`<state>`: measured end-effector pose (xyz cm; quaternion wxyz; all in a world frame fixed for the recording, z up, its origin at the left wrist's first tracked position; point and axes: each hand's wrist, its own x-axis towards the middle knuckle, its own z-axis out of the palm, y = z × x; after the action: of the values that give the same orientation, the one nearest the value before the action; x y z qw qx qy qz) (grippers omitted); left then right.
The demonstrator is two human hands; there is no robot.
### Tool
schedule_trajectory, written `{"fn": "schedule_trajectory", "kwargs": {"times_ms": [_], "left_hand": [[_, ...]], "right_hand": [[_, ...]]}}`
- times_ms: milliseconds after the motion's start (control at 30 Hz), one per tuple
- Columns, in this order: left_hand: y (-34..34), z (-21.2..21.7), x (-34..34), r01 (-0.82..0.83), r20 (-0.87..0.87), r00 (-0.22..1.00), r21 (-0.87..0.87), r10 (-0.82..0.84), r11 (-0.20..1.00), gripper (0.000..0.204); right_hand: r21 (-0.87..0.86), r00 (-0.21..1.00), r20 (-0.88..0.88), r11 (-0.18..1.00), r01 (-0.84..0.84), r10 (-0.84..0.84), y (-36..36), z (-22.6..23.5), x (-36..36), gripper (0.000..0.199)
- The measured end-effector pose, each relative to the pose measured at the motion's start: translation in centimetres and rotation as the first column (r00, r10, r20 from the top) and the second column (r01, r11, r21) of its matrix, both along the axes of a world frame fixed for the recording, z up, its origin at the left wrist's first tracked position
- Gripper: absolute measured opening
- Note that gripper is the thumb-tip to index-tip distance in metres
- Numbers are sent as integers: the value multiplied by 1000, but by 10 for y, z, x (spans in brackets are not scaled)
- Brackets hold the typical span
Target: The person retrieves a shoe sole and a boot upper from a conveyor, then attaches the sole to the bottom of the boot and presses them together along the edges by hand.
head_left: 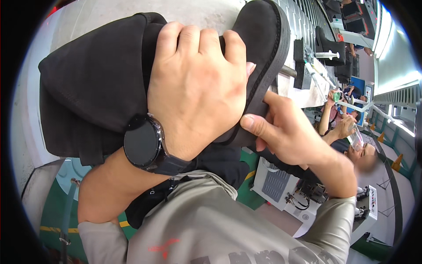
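Observation:
A black suede-like boot (94,83) lies on its side across my front, its wide shaft to the left and its rounded toe up at the right. My left hand (200,83), with a dark round watch on the wrist, wraps over the boot's ankle and instep, fingers curled over the far side. On the right, my right hand (281,130) grips the edge of the thick black sole (268,75), thumb pressed against it near the heel. The fingertips behind the sole are partly hidden.
A pale worktable (200,12) lies beyond the boot, with a roller conveyor (307,15) on its right. White syringes (327,55) sit by a black holder (301,64). A co-worker (362,156) at right holds a clear bottle. A white machine (272,180) stands below.

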<state>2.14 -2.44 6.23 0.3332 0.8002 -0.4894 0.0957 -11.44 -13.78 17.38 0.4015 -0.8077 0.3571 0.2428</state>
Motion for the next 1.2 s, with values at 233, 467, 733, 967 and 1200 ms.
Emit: {"fn": "schedule_trajectory", "kwargs": {"times_ms": [233,467,733,967,1200], "left_hand": [[0,6,1,26,75,997,23,-28,999,35],[-5,16,-2,48,69,996,89,-55,995,46],[-49,39,-6,167,-293,952,250,-90,954,107],[-47,26,-2,182,-290,945,86,-150,980,93],[-45,34,4,212,-378,915,145,-144,966,93]], "right_hand": [[-53,996,-52,996,66,-69,-2,9,14,53],[-103,971,233,992,72,-47,-52,-25,-4,61],[222,328,912,969,110,-246,-135,-78,83,90],[30,514,858,998,-57,3,-146,-74,115,44],[134,570,818,988,-73,-69,-152,-76,119,42]]}}
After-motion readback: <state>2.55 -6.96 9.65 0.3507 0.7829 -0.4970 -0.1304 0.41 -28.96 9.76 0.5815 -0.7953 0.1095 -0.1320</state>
